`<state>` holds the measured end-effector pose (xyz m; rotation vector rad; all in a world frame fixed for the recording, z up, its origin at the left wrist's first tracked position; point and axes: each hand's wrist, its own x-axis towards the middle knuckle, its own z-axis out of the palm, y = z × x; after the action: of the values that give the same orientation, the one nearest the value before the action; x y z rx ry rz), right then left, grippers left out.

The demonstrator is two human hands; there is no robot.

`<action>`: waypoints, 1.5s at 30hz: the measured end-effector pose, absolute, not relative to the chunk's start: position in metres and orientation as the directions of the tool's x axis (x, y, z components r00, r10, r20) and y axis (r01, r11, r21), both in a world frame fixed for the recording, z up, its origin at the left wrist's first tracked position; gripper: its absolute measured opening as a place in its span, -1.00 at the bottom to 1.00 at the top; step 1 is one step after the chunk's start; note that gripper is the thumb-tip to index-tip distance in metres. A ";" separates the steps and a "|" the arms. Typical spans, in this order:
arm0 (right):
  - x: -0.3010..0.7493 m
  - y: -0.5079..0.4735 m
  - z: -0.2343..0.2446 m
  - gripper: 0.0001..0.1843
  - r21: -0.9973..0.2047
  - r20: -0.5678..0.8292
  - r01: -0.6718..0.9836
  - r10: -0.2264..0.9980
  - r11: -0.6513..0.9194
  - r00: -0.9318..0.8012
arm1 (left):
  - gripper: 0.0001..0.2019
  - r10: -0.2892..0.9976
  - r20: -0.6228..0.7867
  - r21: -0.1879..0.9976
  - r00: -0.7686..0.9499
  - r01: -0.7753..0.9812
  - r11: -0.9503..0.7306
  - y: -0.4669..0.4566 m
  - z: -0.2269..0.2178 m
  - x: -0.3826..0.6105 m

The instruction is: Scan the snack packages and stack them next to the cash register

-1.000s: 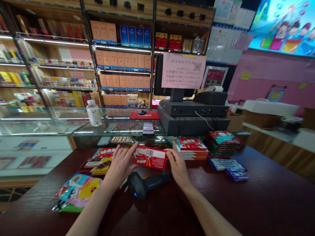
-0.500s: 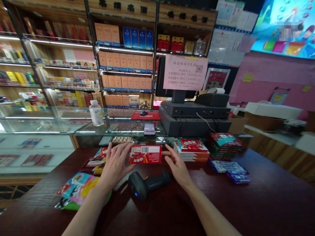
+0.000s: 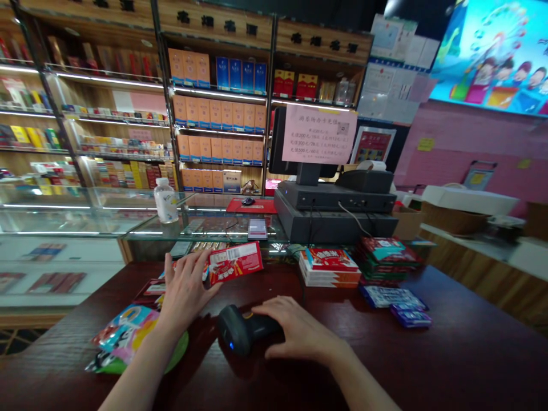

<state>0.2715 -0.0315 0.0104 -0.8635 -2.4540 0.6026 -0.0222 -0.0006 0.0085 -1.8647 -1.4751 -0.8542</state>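
My left hand (image 3: 184, 291) holds a red snack box (image 3: 235, 262) by its left end, between thumb and fingers. The box is tilted, its right end higher, and its barcode side faces me. A dark barcode scanner (image 3: 240, 331) with a blue light lies on the counter below it. Over the scanner's handle is my right hand (image 3: 295, 328), its fingers stretched out and its thumb apart on the near side. Part of the handle is hidden beneath that hand. Colourful snack bags (image 3: 128, 337) lie beside my left forearm, which covers some of them.
Stacked red and white boxes (image 3: 329, 268) stand at the counter's back, with dark red and green packs (image 3: 387, 257) beside them. Blue packets (image 3: 394, 297) lie nearer. Behind are a till with a monitor (image 3: 317, 137), a phone (image 3: 257, 228) and a bottle (image 3: 165, 200) on glass.
My right hand has moved from beside the box down to the scanner's handle. The snack box in my left hand has shifted left and tilted, its right end rising.
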 end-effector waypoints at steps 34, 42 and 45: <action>0.269 -0.016 -0.005 -0.41 -0.652 0.423 0.480 0.808 0.586 -0.411 | -0.34 0.610 0.779 -0.065 0.143 0.987 -0.149 0.000 0.006 -0.027; 0.268 -0.019 0.000 -0.47 -0.653 0.406 0.483 0.808 0.584 -0.427 | -0.32 0.597 0.787 -0.077 0.154 0.985 -0.152 0.000 0.005 -0.027; 0.267 -0.020 0.001 -0.48 -0.655 0.403 0.481 0.808 0.582 -0.430 | -0.32 0.601 0.786 -0.067 0.144 0.986 -0.150 0.000 0.005 -0.028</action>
<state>0.2673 -0.0198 0.0010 -1.0210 -2.1002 0.5890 -0.0278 -0.0002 0.0047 -1.8261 -1.5188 -0.8265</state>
